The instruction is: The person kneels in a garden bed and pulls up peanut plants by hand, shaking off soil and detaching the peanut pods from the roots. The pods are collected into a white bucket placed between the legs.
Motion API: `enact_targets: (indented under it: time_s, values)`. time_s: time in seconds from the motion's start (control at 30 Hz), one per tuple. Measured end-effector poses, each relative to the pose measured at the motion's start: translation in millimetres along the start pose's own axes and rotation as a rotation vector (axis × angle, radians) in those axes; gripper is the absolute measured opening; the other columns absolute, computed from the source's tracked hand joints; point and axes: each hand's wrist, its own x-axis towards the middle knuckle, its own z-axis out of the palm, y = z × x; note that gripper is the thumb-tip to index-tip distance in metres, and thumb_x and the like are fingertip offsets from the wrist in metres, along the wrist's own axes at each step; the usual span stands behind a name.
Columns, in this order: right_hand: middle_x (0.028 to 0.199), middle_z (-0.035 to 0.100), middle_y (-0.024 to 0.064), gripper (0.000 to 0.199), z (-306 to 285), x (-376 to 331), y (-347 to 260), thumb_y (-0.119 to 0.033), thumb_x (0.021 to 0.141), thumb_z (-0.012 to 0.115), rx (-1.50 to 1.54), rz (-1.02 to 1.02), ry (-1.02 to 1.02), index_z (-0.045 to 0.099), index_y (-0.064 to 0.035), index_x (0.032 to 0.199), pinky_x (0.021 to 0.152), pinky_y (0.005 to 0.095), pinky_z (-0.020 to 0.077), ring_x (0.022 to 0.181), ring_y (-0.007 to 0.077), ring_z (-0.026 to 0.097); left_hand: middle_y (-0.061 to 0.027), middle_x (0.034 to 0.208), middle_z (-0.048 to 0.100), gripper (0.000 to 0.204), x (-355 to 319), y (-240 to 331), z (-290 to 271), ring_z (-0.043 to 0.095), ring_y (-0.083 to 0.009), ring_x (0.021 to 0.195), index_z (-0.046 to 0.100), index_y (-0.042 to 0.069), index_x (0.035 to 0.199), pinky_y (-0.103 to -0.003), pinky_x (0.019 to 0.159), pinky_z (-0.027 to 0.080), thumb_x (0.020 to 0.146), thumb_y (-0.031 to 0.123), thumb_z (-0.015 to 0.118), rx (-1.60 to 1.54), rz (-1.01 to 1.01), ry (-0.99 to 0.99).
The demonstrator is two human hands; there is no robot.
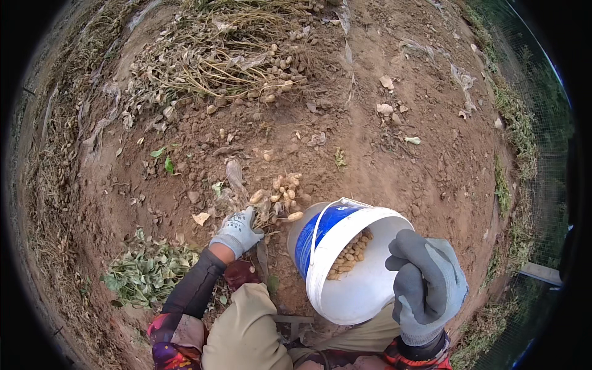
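Observation:
My left hand [237, 232], in a pale grey glove, is closed around the stems of a peanut plant just left of the bucket. Its roots carry a cluster of tan peanuts [285, 190] beyond my fingers. A white bucket [328, 308] with a blue band tilts between my knees, its mouth toward the right. Loose peanuts [353, 254] lie inside along its wall. Beside the bucket's rim, my right hand [428, 283], gloved in grey, is raised with its fingers curled against the thumb; whatever they may hold is hidden.
A heap of dried peanut plants [234, 55] with pods lies at the far left. Green leafy tops [148, 271] rest beside my left forearm. Scraps of plastic film [462, 83] and dry leaves dot the brown soil [431, 160]. Mesh fencing [552, 148] runs along the right.

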Motion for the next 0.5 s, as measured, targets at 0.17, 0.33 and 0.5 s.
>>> enact_targets:
  time_s: [0.17, 0.33, 0.5]
  values:
    - [0.081, 0.062, 0.0135, 0.026, -2, 9, 0, -0.018, 0.087, 0.054, -0.073, -0.162, -0.095, 0.06, 0.0028, 0.101, 0.055, 0.0268, 0.0452, 0.06, 0.0177, 0.06, -0.0217, 0.096, 0.061, 0.051, -12, -3, 21, 0.058, -0.036, 0.092, 0.051, 0.0, 0.103, -0.042, 0.08, 0.046, 0.067, 0.03, 0.071, 0.075, 0.101, -0.142]
    - [0.081, 0.062, 0.0123, 0.024, 1, 5, 0, -0.017, 0.087, 0.055, -0.059, -0.115, -0.047, 0.06, 0.002, 0.101, 0.055, 0.0271, 0.0449, 0.058, 0.0166, 0.059, -0.0215, 0.096, 0.061, 0.047, -13, -10, -13, 0.058, -0.0355, 0.093, 0.054, 0.0, 0.1, -0.04, 0.081, 0.045, 0.067, 0.029, 0.071, -0.053, -0.148, 0.058]
    - [0.087, 0.064, 0.0125, 0.023, -4, 9, 16, -0.013, 0.083, 0.06, -0.166, -0.225, -0.115, 0.061, -0.0007, 0.103, 0.063, 0.0309, 0.0472, 0.07, 0.0228, 0.061, -0.0204, 0.11, 0.058, 0.053, -21, 2, -28, 0.056, -0.0329, 0.102, 0.052, 0.006, 0.117, -0.039, 0.089, 0.043, 0.071, 0.029, 0.064, 0.235, 0.25, -0.093]
